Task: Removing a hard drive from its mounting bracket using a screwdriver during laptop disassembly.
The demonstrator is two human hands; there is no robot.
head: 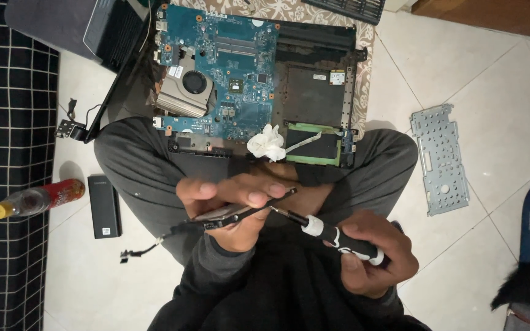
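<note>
A thin dark part (240, 213) is pinched in the left hand (231, 205); the screwdriver (332, 236), gripped in the right hand (372, 257), is best kept square to it.

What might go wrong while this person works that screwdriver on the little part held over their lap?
The screwdriver tip meets the thin flat part close to the left hand fingers, so a slip might jab them. A loosened screw might drop into dark clothing and vanish. The open circuit board lies just ahead, unprotected from anything dropped on it.
</note>
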